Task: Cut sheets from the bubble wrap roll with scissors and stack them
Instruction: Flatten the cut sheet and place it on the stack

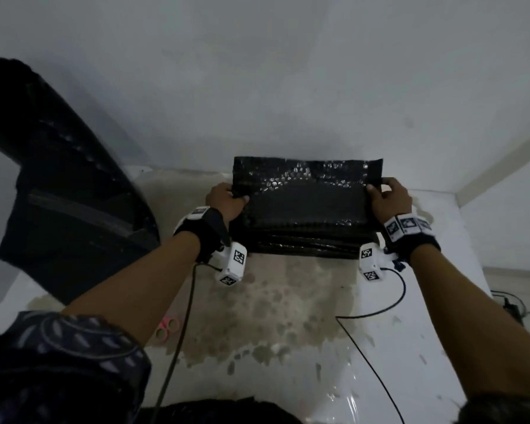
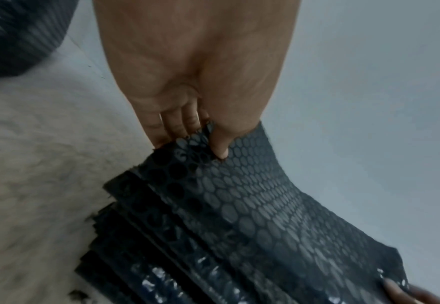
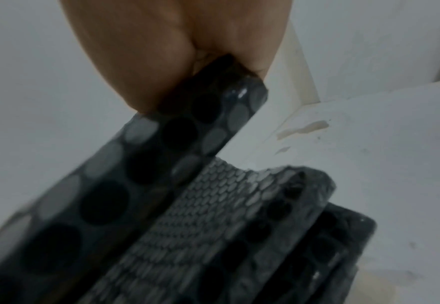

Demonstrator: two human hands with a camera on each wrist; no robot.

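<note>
A cut sheet of black bubble wrap (image 1: 306, 191) is held by its two side edges over a stack of black sheets (image 1: 303, 246) at the back of the table. My left hand (image 1: 227, 198) pinches the sheet's left edge (image 2: 208, 144) between thumb and fingers. My right hand (image 1: 386, 195) pinches the right edge (image 3: 213, 86). The sheet's far part curls upward toward the wall. The big black bubble wrap roll (image 1: 52, 166) stands at the left. Pink-handled scissors (image 1: 167, 327) lie on the table near my left forearm.
The white table (image 1: 410, 347) has a large worn brown patch in its middle. Thin black cables (image 1: 377, 313) trail from both wrist cameras across it. A grey wall stands right behind the stack. Some dark gear lies on the floor at the right (image 1: 511, 304).
</note>
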